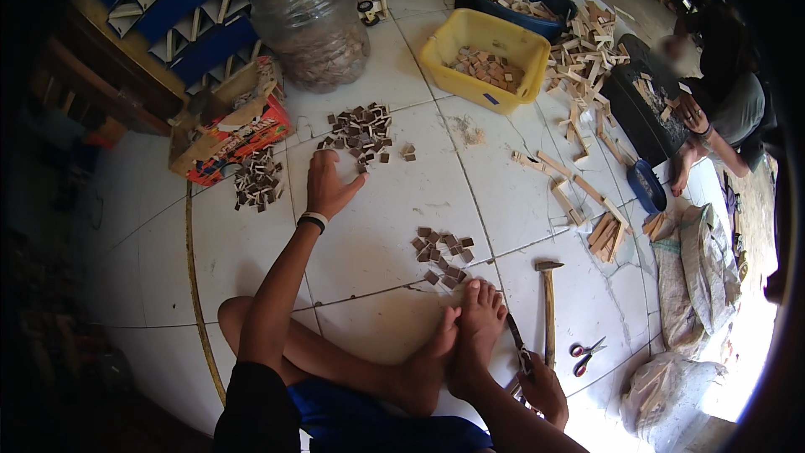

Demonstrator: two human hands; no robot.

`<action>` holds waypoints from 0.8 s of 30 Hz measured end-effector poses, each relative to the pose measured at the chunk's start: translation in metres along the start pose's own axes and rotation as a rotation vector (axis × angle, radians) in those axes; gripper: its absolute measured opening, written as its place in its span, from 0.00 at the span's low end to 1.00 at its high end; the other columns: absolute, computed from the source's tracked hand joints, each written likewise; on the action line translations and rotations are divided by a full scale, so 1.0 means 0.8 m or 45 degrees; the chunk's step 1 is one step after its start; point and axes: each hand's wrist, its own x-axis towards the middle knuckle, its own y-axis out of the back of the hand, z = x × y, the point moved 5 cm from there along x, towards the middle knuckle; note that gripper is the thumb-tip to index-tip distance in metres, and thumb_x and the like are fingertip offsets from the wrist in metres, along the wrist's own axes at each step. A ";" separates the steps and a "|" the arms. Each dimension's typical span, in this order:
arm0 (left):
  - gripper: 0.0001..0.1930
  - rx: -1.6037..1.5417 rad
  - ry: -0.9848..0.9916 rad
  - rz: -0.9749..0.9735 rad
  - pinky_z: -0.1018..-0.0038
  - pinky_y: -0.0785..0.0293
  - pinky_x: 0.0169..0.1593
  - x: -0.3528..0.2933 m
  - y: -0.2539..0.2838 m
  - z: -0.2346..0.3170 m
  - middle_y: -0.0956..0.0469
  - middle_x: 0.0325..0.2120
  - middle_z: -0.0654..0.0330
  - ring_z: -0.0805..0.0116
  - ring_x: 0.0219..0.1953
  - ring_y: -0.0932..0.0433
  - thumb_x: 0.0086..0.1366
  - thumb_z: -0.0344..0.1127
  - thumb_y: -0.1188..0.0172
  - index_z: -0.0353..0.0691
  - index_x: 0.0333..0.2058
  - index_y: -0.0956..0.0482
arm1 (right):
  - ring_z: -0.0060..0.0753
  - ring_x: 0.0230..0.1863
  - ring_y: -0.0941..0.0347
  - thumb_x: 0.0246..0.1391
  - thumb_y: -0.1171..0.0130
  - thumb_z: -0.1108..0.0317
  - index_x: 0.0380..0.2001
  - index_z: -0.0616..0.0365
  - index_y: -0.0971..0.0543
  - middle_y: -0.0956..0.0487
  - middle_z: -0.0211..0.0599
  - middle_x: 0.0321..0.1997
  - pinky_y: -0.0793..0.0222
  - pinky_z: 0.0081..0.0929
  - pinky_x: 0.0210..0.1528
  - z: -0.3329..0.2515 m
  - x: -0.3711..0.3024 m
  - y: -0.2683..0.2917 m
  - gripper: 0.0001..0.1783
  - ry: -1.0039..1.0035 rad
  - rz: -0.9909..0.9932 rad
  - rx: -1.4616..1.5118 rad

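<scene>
On the white tiled floor, my left hand (329, 187) is at the near edge of a pile of small dark brown square pieces (360, 127). Its thumb and fingers are spread, and nothing shows between them. My right hand (545, 392), beside my right foot, is closed around the handle of what looks like a knife (516, 337) with a narrow dark blade; the grip is partly hidden. A second group of brown squares (440, 253) lies just beyond my feet. To the left is another heap of brown squares (258, 178).
A hammer (549, 310) and scissors (586, 356) lie to the right. Farther off are a torn red box (231, 147), a clear plastic container (310, 33), a yellow tub (480, 27) and scattered wood pieces (583, 59). Another person (729, 101) sits at the far right near sacks (692, 273).
</scene>
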 end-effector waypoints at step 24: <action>0.48 -0.510 0.262 0.448 0.39 0.66 0.75 -0.021 -0.058 0.066 0.41 0.72 0.48 0.48 0.76 0.45 0.65 0.56 0.30 0.36 0.72 0.45 | 0.55 0.60 0.29 0.62 0.44 0.69 0.57 0.61 0.28 0.25 0.53 0.56 0.37 0.51 0.62 -0.007 0.011 0.078 0.21 0.013 0.008 0.344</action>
